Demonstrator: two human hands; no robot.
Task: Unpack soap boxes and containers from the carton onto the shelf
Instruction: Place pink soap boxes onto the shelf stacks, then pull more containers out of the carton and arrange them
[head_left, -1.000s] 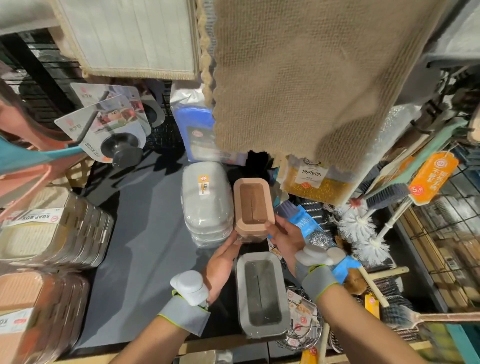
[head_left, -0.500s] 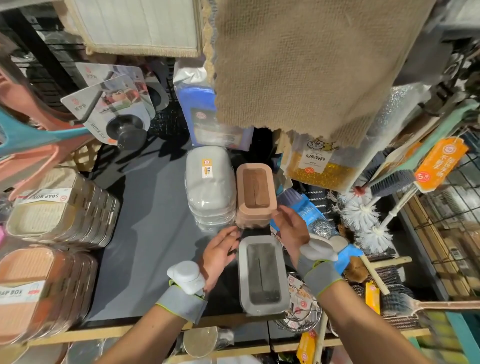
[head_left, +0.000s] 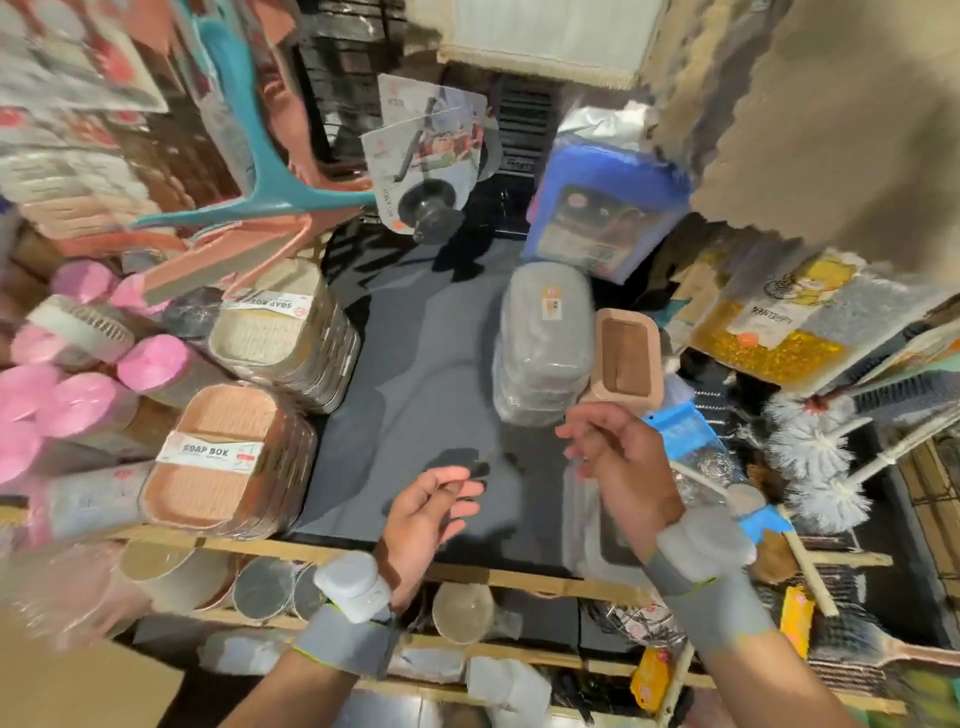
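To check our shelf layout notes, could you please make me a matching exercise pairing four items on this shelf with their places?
Things: 1 stack of grey plastic-wrapped soap boxes; 2 open tan rectangular plastic container; 3 stack of peach soap boxes labelled SOAP BOX; 4 white bristle brushes.
Places: A front left corner; B far right; C just right of the grey stack; D middle of the dark shelf.
Pairs: 1-D, 2-C, 3-A, 4-B.

One wide-angle head camera looks forward and steeply down, close above the shelf. The left hand and right hand enter from the bottom edge.
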